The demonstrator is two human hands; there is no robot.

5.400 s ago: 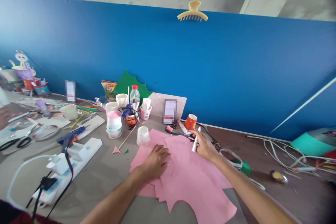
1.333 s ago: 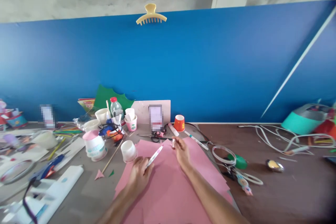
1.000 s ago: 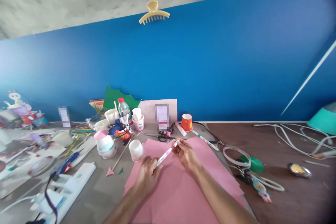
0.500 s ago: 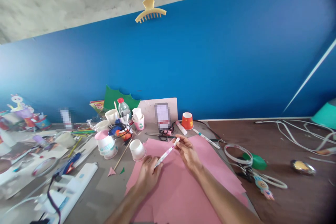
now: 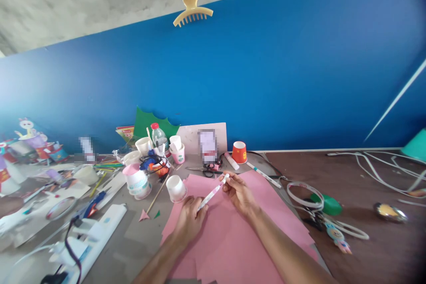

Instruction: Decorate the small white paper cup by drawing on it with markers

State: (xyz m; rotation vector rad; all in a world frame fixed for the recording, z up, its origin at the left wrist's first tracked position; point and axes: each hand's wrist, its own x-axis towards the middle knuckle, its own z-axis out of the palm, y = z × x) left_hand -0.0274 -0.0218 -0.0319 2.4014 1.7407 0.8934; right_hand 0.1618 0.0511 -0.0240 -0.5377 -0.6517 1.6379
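Both my hands hold one white and pink marker [image 5: 212,194] above a stack of pink paper sheets [image 5: 233,239]. My left hand [image 5: 189,221] is closed around the marker's lower end. My right hand [image 5: 237,191] pinches the upper end, where the cap sits. The marker slants up to the right between them. An upturned white paper cup [image 5: 175,188] stands just left of my left hand, on the edge of the pink sheets.
Beyond the sheets lie black scissors [image 5: 208,171], an orange cup [image 5: 239,152], a second marker [image 5: 264,175] and a water bottle [image 5: 159,137]. A glue gun [image 5: 91,203] and white power strip [image 5: 96,235] lie left. White cables and a green roll [image 5: 328,205] lie right. A blue wall stands behind.
Earlier my left hand lay flat on the pink paper and my right held a marker alone. Since then both hands closed on a marker, the cap end brought onto it; barely any motion lately.
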